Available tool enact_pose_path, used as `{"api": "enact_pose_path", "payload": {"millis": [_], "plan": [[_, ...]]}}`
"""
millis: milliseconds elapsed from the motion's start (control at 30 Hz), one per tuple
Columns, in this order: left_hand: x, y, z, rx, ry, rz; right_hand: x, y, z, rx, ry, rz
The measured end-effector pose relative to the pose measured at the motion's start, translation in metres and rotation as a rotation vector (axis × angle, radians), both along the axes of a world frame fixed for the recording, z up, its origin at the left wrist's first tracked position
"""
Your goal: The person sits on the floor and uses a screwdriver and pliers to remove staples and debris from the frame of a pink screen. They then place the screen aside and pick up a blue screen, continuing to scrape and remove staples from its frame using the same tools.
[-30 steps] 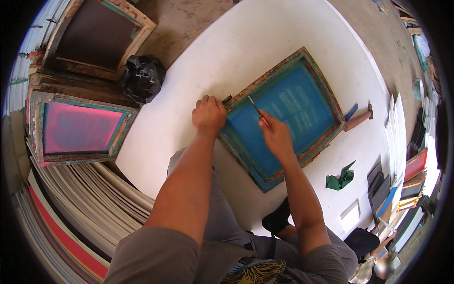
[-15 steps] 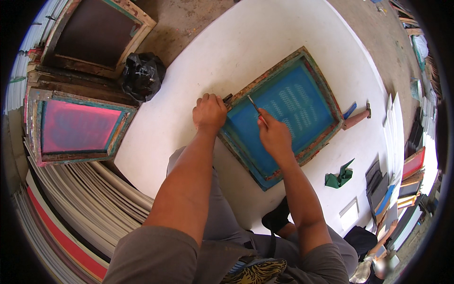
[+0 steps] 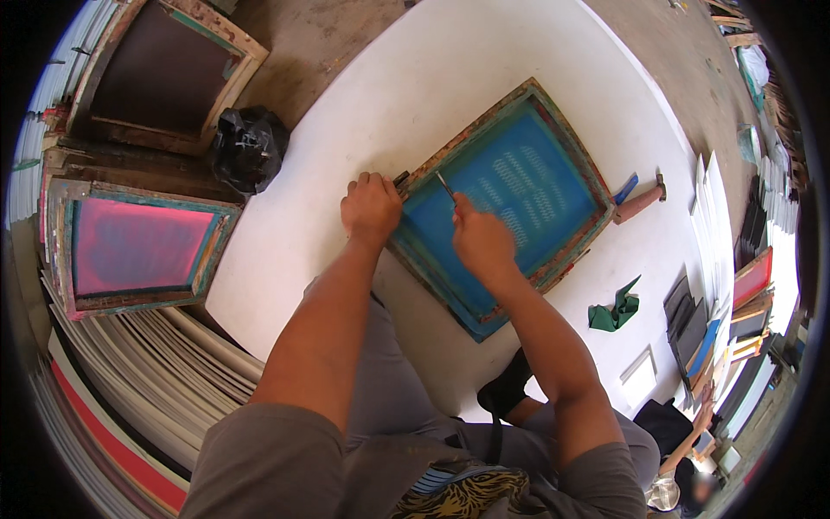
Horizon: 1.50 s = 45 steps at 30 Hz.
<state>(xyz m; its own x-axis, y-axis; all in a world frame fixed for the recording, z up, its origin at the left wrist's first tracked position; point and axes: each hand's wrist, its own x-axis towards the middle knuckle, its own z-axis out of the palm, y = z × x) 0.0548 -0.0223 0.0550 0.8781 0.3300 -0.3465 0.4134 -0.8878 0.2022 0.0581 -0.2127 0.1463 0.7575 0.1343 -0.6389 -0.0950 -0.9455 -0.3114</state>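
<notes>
A wood-framed blue printing screen (image 3: pixel 540 186) with pale rows of marks lies tilted on a white surface. My right hand (image 3: pixel 482 238) is closed around a screwdriver (image 3: pixel 444 183), whose thin metal shaft points up and left over the screen's near-left side. Beside the frame's left edge, my left hand (image 3: pixel 370 206) is a fist. A short dark piece (image 3: pixel 400 178) shows by its thumb; what the fingers hold is hidden. Past the frame's right corner lie a hammer (image 3: pixel 640 203) with a reddish handle and a small blue object (image 3: pixel 626 188).
The white surface (image 3: pixel 450 52) curves round the screen. A black plastic bag (image 3: pixel 249 149), a pink screen (image 3: pixel 143 246) and a brown screen (image 3: pixel 160 73) stand at left, above stacked sheets (image 3: pixel 164 363). Crumpled green material (image 3: pixel 616 311) lies at right. Another person's arm (image 3: pixel 692 437) shows lower right.
The whole view has shifted slightly, so things sit a little further left. Against the screen, the screwdriver has turned a little and its tip has moved slightly. Both hands keep their hold.
</notes>
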Motion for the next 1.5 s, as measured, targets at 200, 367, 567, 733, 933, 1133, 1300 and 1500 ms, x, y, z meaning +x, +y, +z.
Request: {"api": "enact_pose_path", "payload": {"millis": [200,367,567,733,933,1133,1300,1500], "plan": [[0.001,-0.001,0.002,-0.008,0.004,0.003,-0.009,-0.026,-0.037,0.289,-0.172,-0.109],[0.001,0.000,-0.001,-0.020,0.014,0.047,-0.002,-0.019,-0.041,0.216,-0.207,-0.066],[-0.001,0.001,-0.002,-0.037,-0.011,0.045,-0.015,-0.030,-0.037,0.248,-0.260,-0.065],[-0.001,0.000,-0.002,-0.039,-0.040,0.047,-0.016,-0.028,-0.035,0.220,-0.252,-0.061],[0.000,0.000,0.001,-0.027,-0.015,0.032,-0.009,-0.009,-0.014,-0.039,-0.190,0.033],[-0.002,0.000,0.002,-0.017,-0.022,-0.026,-0.014,0.015,-0.016,-0.086,-0.169,0.092],[0.000,0.000,0.001,-0.021,0.001,-0.012,0.000,0.002,-0.007,-0.095,-0.058,0.144],[0.000,-0.001,0.003,-0.005,0.014,-0.028,0.001,-0.027,-0.040,0.382,-0.165,-0.084]]}}
